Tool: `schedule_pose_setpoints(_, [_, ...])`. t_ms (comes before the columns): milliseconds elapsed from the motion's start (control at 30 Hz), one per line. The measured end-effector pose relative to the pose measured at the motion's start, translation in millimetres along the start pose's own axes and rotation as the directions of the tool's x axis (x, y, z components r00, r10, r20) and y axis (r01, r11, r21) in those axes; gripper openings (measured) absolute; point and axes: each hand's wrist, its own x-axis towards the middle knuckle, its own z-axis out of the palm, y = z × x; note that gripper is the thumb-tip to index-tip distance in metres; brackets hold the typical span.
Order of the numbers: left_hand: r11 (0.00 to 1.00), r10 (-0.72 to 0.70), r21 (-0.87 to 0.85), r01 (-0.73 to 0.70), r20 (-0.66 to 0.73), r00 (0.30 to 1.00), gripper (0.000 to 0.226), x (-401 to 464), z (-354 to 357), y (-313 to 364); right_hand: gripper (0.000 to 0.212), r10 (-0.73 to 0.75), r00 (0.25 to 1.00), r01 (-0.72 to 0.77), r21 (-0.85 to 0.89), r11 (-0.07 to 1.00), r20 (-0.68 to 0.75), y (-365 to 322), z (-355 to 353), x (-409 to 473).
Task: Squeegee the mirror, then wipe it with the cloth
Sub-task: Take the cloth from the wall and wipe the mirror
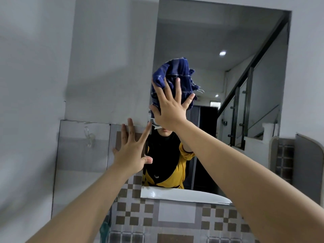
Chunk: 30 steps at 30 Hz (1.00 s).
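Observation:
A large wall mirror fills the upper right of the head view and reflects a room with a staircase. My right hand presses a bunched dark blue checked cloth flat against the glass near the mirror's left edge, fingers spread over it. Lower and to the left, my left hand rests with fingers apart on the tiled wall beside the mirror's left edge; it holds nothing. No squeegee is in view.
Brown-and-white checked wall tiles run below the mirror. A clear hook hangs on a grey panel at the left. The plain white wall fills the left side. A person in yellow and black is reflected in the mirror.

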Motion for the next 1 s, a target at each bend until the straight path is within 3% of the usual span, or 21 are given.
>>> schedule_pose_setpoints(100, [1.0,-0.008,-0.008,0.008,-0.009,1.0,0.12,-1,2,-1,0.066,-0.137,0.99,0.137,-0.071,0.988,0.018,9,-2,-5])
schedule_pose_setpoints(267, [0.998,0.001,-0.065,0.0,0.012,1.0,0.116,-1,3,-4,0.067,-0.398,0.91,0.414,-0.204,0.887,0.114,40,-5,-25])
schedule_pose_setpoints(467, [0.997,-0.005,-0.08,0.007,0.018,1.0,0.118,-3,1,-2,0.064,-0.463,0.871,0.491,-0.266,0.83,0.164,81,-13,-49])
schedule_pose_setpoints(733, [0.998,-0.012,-0.062,0.014,0.032,0.999,0.119,-4,0,0,0.067,-0.312,0.944,0.33,-0.31,0.892,0.109,156,-32,-83])
schedule_pose_setpoints(1000, [0.999,0.013,-0.051,-0.011,0.046,0.999,0.125,-1,1,-1,0.075,0.044,0.999,-0.04,-0.242,0.97,0.011,230,-52,-130])
